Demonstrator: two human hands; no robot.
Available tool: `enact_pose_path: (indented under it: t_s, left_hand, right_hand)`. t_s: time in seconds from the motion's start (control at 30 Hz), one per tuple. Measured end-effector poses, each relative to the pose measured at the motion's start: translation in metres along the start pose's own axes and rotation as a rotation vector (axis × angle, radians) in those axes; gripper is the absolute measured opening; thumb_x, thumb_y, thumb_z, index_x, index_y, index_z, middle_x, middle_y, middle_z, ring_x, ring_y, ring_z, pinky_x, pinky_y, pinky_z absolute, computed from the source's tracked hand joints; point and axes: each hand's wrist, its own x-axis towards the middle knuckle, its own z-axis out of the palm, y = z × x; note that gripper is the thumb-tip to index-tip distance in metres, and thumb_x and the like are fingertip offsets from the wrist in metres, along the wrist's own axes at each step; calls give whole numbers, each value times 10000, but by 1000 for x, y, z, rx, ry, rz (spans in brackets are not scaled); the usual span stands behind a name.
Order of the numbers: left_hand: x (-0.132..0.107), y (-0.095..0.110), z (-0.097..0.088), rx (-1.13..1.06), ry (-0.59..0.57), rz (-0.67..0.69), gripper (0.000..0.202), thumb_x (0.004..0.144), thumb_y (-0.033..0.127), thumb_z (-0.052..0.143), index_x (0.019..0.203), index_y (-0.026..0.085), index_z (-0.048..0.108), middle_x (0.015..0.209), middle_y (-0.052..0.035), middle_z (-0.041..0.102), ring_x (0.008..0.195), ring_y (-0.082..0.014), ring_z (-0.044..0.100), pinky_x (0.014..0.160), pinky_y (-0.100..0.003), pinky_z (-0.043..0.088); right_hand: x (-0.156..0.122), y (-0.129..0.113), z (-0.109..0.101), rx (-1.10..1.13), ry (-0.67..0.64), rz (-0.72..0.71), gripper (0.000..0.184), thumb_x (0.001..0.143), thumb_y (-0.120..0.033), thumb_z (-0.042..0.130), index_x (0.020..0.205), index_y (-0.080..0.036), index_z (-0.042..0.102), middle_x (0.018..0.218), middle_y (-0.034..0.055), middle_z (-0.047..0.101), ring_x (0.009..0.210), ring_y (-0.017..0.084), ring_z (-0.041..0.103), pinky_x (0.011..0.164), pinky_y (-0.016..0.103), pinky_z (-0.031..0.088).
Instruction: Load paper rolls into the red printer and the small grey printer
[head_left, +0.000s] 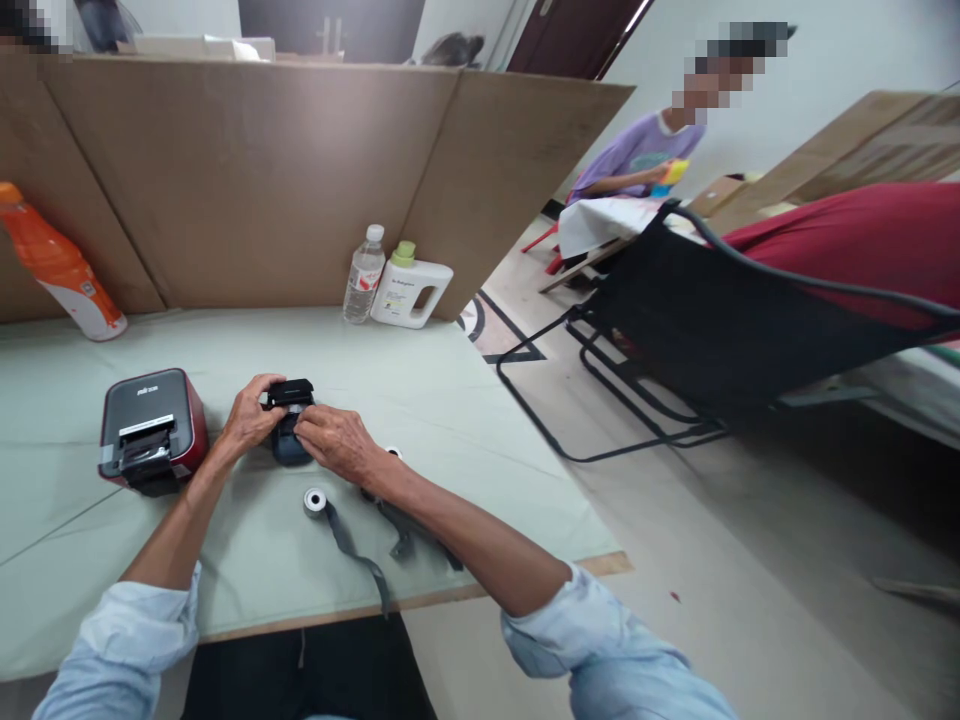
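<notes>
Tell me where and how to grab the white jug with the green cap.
Probably best by its handle, from the right: the white jug stands upright with its loop handle on that side, while the clear bottle crowds its left and cardboard stands behind.

- pale blue, lightly mottled cloth left sleeve, near left; rolled into a thick, wrinkled cuff below the elbow
- matching pale blue right sleeve, near right; same rolled cuff, loose, deep folds, faded denim look, exact fabric unclear
- small strip of pale blue shirt cloth, near edge, center
- plain black cloth over lap, near center; short thin grey strand on it, too small to identify
- left forearm: bare, lean
- right forearm: bare, lean, long taper to wrist
- left hand, right hand: both bare; creased knuckles on right
</notes>
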Motion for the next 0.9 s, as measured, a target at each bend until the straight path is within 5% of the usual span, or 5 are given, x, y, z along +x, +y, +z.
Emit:
enact_pose_path:
  t_s: [0.3,0.5,0.67,0.9]
  left_hand:
    - [-21,-5,-12,56,-117,86,486,850,358,689,1311,203,714,1499,-165,594,1384,-338,578,963,-459,620]
    - [-37,-10,-10,181,-68,128,476,920,345,631,1376,217,686,1565,-155,535,1464,-325,509,1207,-558,442]
    - [-47,-12,-13,207,-99,140,571,942,440,638,1471,225,614,1605,-164,478,1479,-346,494,1241,-560,394]
    - [-53,-14,-16,281,-121,138,874,773,506,835,1548,250,522,1650,-178,420,1515,-399,443,1226,-580,403]
  right_hand:
    - [-1,-5,1,-40,27,-35,224,1065,-192,539,929,-187,718,973,63,680,866,173,545,660,287,335]
    - [-1,-5,7,-22,40,-40,212,1044,-157,556,913,-189,720,1021,67,687,897,173,562,680,274,375]
    - [-7,0,2,64,37,-52,115,1031,-256,628,1038,-194,725,1110,84,688,1002,196,612,791,282,481]
    - [-18,29,-6,215,-68,171,804,888,-449,821,1557,-207,448,1437,176,563,1219,288,639,962,407,573]
